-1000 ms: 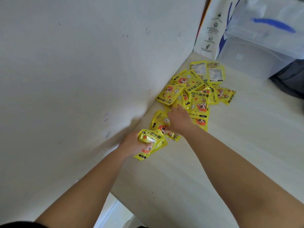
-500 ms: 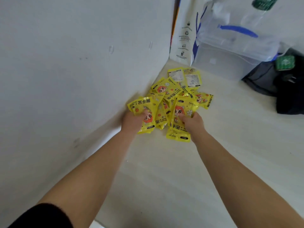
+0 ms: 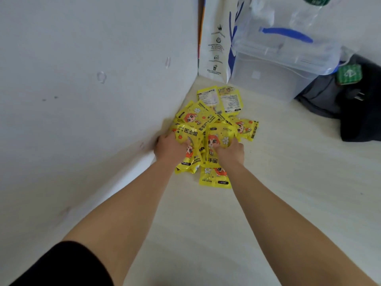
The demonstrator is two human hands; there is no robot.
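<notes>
Our left hand [image 3: 171, 148] and right hand [image 3: 231, 151] each grip near packets [image 3: 218, 137] — light, soft, slippery, we judge — best pinched at an edge.

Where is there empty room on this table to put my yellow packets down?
Bare table lies right of the right hand, between the yellow packets and the black bag, and on the near side of the pile. The corner is crowded: packets pile up between the wall and the clear box, and the left hand sits close to the wall.
</notes>
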